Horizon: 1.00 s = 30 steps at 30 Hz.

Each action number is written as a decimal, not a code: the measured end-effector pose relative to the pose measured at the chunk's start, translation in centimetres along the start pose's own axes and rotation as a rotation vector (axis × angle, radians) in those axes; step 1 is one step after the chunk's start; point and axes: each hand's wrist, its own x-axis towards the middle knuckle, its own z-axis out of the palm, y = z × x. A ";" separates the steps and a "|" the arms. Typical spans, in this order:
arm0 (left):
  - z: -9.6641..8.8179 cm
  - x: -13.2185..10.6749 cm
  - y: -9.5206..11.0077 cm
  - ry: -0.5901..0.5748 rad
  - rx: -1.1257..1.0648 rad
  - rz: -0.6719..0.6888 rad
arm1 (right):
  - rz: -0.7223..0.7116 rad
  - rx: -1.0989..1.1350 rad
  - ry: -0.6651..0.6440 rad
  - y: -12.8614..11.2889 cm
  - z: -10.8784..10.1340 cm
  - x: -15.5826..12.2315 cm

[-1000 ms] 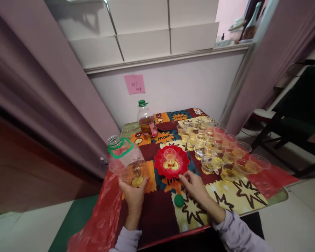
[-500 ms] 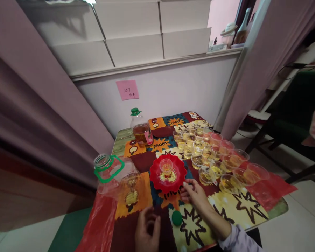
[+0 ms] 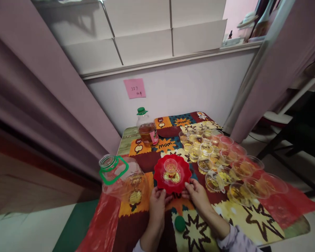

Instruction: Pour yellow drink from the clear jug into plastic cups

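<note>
A red scalloped plate (image 3: 159,180) sits in front of me with a small clear plastic cup (image 3: 170,166) standing in it. My left hand (image 3: 158,201) is at the plate's near left edge, thumb and fingers closed on the rim. On the near right edge, my right hand (image 3: 195,196) pinches the rim between thumb and fingers. Just below the plate, a green bottle cap (image 3: 180,223) lies on the patterned tablecloth. To the left, a large clear jug (image 3: 120,178) with a green handle lies tilted on its side, its mouth uncapped.
Several clear cups of yellowish liquid (image 3: 207,149) stand in rows on the right, over red plastic film (image 3: 295,199). A green-capped bottle (image 3: 147,132) of amber liquid stands at the back left. A wall with a pink note (image 3: 134,88) rises behind the table.
My left hand has moved up from the near table area to the plate's rim. My right hand stays at the rim. The view has shifted slightly, so the scene appears further right.
</note>
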 end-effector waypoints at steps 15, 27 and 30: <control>-0.3 -1.1 0.6 -0.048 0.187 0.112 | 0.047 0.048 0.043 -0.5 -0.4 -0.1; -12.0 -2.9 6.3 0.552 0.502 1.007 | -0.022 -0.167 -0.139 0.9 -2.3 -5.3; -11.3 -0.7 7.7 0.385 0.475 0.933 | -0.033 -0.162 -0.143 1.0 -2.0 -5.3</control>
